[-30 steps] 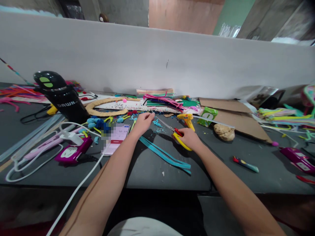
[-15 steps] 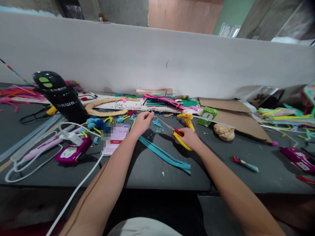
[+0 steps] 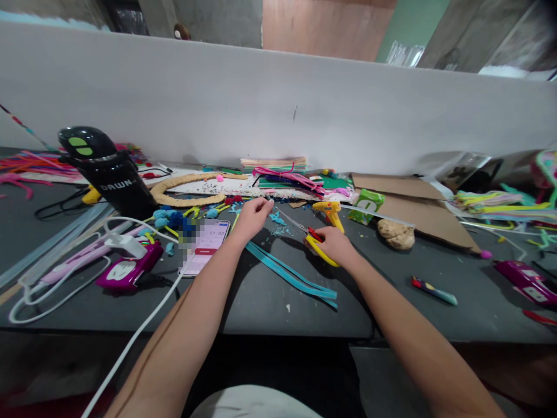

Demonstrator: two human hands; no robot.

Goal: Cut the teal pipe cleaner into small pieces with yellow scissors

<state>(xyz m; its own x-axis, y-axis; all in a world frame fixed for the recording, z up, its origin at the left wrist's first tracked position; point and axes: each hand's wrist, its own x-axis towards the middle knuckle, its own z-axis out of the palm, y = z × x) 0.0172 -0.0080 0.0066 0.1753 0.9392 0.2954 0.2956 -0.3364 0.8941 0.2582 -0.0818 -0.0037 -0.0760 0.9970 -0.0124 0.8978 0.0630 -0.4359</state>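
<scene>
My right hand (image 3: 334,245) is wrapped round the yellow and red handles of a pair of scissors (image 3: 321,251). Their thin blades point left and away, toward the fingertips of my left hand (image 3: 256,213). Those fingertips are pinched together; whatever lies between them is too small to make out. On the tabletop between the hands are small blue clippings (image 3: 277,218). Several blue pipe cleaners (image 3: 296,276) lie in a bundle, one end near my left wrist. A phone (image 3: 209,247) with a running timer rests left of my left forearm.
A yellow glue gun (image 3: 329,213), a green packet (image 3: 366,206) and a beige lump (image 3: 395,233) lie right of the scissors. Cardboard (image 3: 426,217) is behind them. A black tumbler (image 3: 115,180), a purple power strip (image 3: 130,268) and a white cable (image 3: 143,328) occupy the left.
My left fingertips have shifted very slightly to the right. The phone's timer has advanced; the scissors and right hand look the same.
</scene>
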